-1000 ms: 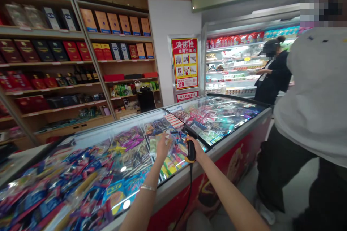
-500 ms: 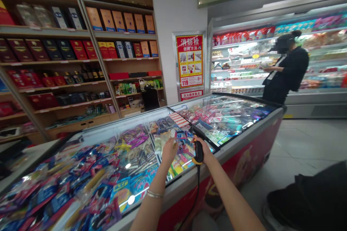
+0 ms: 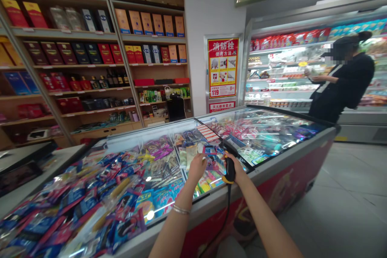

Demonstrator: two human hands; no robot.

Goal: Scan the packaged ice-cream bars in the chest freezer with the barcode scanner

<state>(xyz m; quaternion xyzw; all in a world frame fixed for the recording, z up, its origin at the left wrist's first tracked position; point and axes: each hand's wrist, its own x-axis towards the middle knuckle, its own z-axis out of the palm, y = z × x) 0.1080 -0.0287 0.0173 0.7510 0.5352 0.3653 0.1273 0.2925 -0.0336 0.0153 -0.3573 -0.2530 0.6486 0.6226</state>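
My right hand [image 3: 237, 167] is wrapped round the grip of a black and yellow barcode scanner [image 3: 230, 170], whose black cord hangs down in front of the freezer. To its left my left hand [image 3: 198, 167] is closed on a small blue and red snack packet [image 3: 210, 150], held over the glass and just short of the scanner. Part of the packet is hidden by my fingers. Both hands are above the chest freezer [image 3: 256, 175], which has bagged ice creams under its glass top. A silver bangle [image 3: 180, 210] circles my left wrist.
Many blue and pink snack packets [image 3: 75, 201] are heaped on the glass at the left. A counter [image 3: 60, 165] adjoins behind them. Shelves of boxed bottles [image 3: 87, 53] line the back wall. A person in black [image 3: 347, 80] stands by the open fridge [image 3: 278, 72] at right.
The view has swung a little left, so everything sits further right. Both hands keep nearly the same pose, the packet and scanner still in them.
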